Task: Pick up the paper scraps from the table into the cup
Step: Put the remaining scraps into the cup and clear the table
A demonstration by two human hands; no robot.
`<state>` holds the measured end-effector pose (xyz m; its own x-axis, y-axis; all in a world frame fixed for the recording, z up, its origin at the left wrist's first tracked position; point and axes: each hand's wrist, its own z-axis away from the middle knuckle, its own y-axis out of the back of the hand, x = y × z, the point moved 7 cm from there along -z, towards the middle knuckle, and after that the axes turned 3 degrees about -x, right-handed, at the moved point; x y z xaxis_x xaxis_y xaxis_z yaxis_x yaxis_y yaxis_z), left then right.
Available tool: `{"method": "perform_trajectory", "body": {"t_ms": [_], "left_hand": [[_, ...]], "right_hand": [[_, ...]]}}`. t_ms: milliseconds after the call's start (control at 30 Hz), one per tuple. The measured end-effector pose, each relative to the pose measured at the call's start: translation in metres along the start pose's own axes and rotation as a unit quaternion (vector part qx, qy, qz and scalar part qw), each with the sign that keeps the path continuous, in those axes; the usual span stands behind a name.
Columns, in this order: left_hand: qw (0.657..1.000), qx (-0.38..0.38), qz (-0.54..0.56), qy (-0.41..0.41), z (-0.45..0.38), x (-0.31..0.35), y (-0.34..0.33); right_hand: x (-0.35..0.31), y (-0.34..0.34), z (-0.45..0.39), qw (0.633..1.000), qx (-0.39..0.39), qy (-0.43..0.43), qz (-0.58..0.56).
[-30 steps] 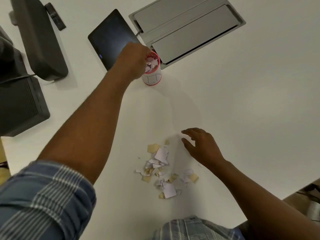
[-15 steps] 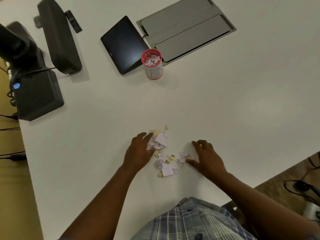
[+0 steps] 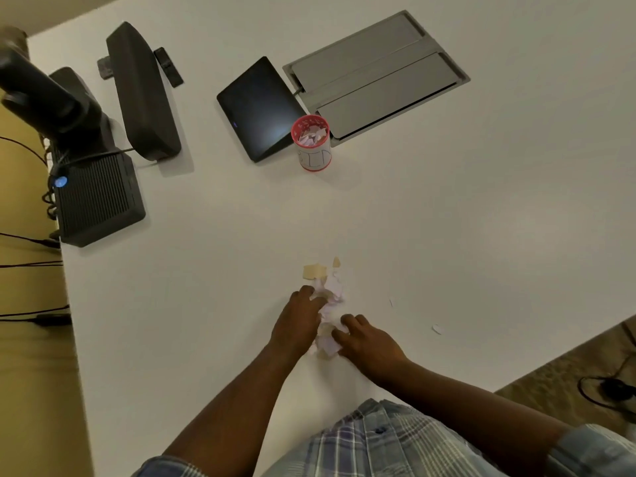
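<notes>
The white table (image 3: 447, 235) has its left edge running down past the dark electronics, and its near-right corner is cut off by brown carpet. Between the cup (image 3: 312, 142) and the paper scraps (image 3: 328, 304) lies a broad bare stretch of tabletop; more open surface spreads to the cup's right.

The cup is red-rimmed with a white label. It stands upright, touching the near corner of a dark tablet (image 3: 258, 108) and just in front of a grey metal floor-box lid (image 3: 375, 80) set into the table. It already holds white and pinkish scraps up near its rim.

Well nearer than the cup, the remaining scraps sit bunched in a narrow heap. The left hand (image 3: 299, 321) presses against the heap's left side, fingers curled together around the paper. The right hand (image 3: 370, 342) presses from the right, fingers bent and close, touching the pile. A tan piece (image 3: 314, 271) and a small tan bit (image 3: 336, 262) lie on the heap's cup-ward side, outside the hands. Two tiny white bits (image 3: 436, 328) rest apart to the right of the heap.

Left of the cup stand a black speaker-like bar (image 3: 141, 94) and a ribbed black box (image 3: 96, 197).
</notes>
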<state>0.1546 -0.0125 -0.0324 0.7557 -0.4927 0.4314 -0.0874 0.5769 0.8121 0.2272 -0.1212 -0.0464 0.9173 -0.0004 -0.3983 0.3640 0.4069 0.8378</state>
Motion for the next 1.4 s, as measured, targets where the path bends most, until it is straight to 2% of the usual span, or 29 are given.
{"method": "perform_trajectory", "body": {"t_ms": [200, 333, 433, 500, 600, 700, 800, 933, 1133, 1267, 1400], "left_hand": [[0.997, 0.033, 0.061, 0.019, -0.006, -0.011, 0.010], [0.984, 0.073, 0.154, 0.059, -0.009, -0.024, 0.025], [0.967, 0.094, 0.215, 0.100, -0.010, -0.036, 0.041], [0.948, 0.092, 0.273, 0.138, -0.012, -0.047, 0.048], [0.893, 0.097, 0.402, 0.177, -0.014, -0.057, 0.058], [0.856, 0.107, 0.466, 0.196, -0.019, -0.064, 0.064], [0.838, 0.107, 0.492, 0.209, -0.023, -0.070, 0.065], [0.830, 0.110, 0.502, 0.216, -0.027, -0.074, 0.064], [0.823, 0.124, 0.499, 0.240, -0.030, -0.079, 0.068], [0.825, 0.128, 0.492, 0.247, -0.030, -0.087, 0.071], [0.833, 0.135, 0.475, 0.250, -0.031, -0.094, 0.074]], "right_hand": [[0.010, 0.010, -0.004, 1.000, 0.005, 0.013, 0.017], [0.028, 0.029, -0.012, 0.998, 0.047, -0.025, -0.035], [0.043, 0.056, -0.016, 0.986, 0.096, -0.068, -0.122], [0.050, 0.077, -0.019, 0.975, 0.119, -0.081, -0.171], [0.056, 0.113, -0.028, 0.964, 0.139, -0.081, -0.214], [0.063, 0.154, -0.044, 0.956, 0.168, -0.079, -0.227], [0.071, 0.199, -0.071, 0.954, 0.204, -0.076, -0.206], [0.082, 0.255, -0.121, 0.950, 0.255, -0.072, -0.164], [0.090, 0.298, -0.197, 0.953, 0.293, -0.061, -0.039], [0.101, 0.301, -0.238, 0.958, 0.273, -0.079, 0.026], [0.111, 0.292, -0.275, 0.968, 0.169, -0.143, 0.117]]}}
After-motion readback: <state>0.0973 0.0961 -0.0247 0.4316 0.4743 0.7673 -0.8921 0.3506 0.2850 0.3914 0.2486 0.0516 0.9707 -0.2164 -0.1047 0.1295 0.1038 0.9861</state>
